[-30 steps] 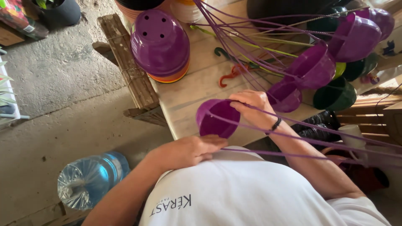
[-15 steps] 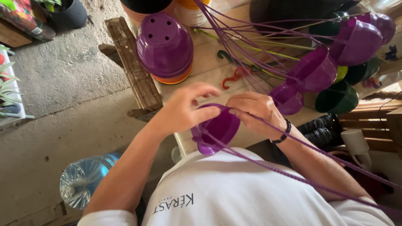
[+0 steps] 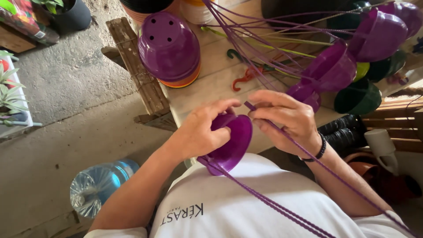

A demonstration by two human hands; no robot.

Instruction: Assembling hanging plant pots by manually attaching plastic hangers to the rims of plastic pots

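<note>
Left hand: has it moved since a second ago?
Yes. The left hand has come up from the person's lap to the small purple pot, nearer the wooden table.

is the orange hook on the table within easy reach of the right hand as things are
Probably yes, but not freely. The orange hook lies on the table just beyond the right hand, with bare wood between. That hand is pinching a purple cord, though, and other cords cross above the hook.

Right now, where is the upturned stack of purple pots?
In the head view, the upturned stack of purple pots stands upper left on the wooden table, beyond the left hand.
</note>
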